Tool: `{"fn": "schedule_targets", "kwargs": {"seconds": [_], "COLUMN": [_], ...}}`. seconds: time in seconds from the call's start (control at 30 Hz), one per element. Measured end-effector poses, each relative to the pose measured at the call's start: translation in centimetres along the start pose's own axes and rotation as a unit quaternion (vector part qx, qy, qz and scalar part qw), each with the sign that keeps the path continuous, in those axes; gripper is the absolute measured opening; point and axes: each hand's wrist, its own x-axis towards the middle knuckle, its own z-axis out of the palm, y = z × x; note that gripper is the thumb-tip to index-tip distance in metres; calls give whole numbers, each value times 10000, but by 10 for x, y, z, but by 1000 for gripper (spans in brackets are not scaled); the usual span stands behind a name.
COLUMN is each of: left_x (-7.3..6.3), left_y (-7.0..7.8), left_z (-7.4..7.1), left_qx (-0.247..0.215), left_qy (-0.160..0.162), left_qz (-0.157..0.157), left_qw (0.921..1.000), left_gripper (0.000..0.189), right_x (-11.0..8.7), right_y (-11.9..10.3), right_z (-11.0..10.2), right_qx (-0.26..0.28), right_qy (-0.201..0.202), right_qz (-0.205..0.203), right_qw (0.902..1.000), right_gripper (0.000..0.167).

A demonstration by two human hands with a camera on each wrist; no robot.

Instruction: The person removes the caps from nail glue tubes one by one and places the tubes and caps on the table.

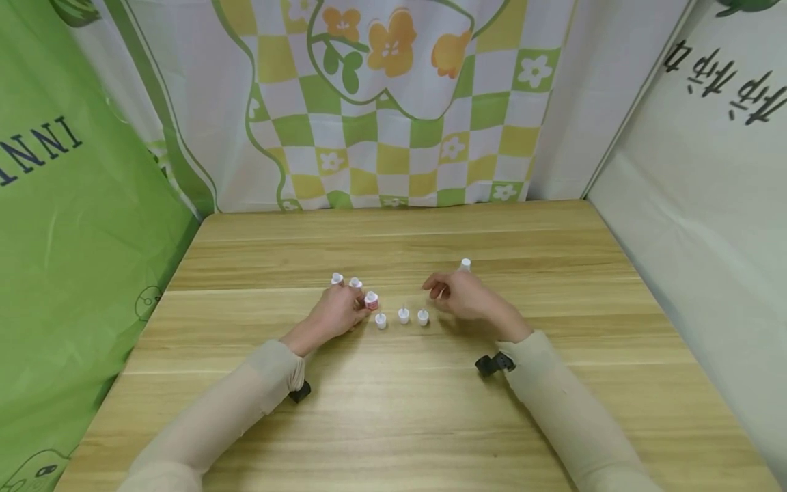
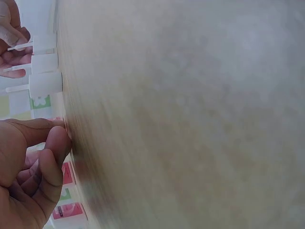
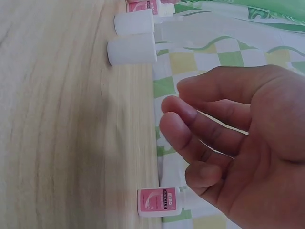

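My left hand [image 1: 337, 311] pinches a small white nail glue bottle [image 1: 371, 301] with a pink label, which stands uncapped on the table. Beside that hand are two more bottles, one at its far left [image 1: 337, 279] and another [image 1: 355, 282] partly behind the fingers. Three white caps stand in a row with their thin pins upward: the left cap [image 1: 381, 320], the middle cap [image 1: 404, 315] and the right cap [image 1: 423, 317]. Over the table, right of the caps, my right hand [image 3: 248, 129] is loosely curled and holds nothing. Behind it stands another nail glue bottle [image 3: 159, 201].
The wooden table [image 1: 393, 410] reaches a checked, flowered curtain [image 1: 393, 150] at the back. A green cloth [image 1: 80, 225] hangs along the left and a white cloth [image 1: 695, 205] along the right. Dark wrist devices sit under both sleeves.
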Motion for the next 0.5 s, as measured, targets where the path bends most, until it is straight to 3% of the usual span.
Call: {"fn": "schedule_targets", "kwargs": {"seconds": [0.17, 0.4, 0.5], "left_x": [-3, -7, -9], "left_y": [-3, -8, -9], "left_z": [-3, -9, -12], "left_qx": [-172, 436, 565], "left_qy": [-37, 285, 315], "left_qz": [-109, 188, 169], "left_qw": [9998, 9985, 9978], "left_gripper": [21, 17, 16], "right_x": [1, 0, -1], "right_y": [1, 3, 3], "right_z": [-1, -4, -6], "right_qx": [83, 207, 225], "right_qy": [202, 456, 695], "right_qz": [146, 381, 413], "right_qw": [9997, 9980, 9965], "right_gripper": [28, 22, 19]}}
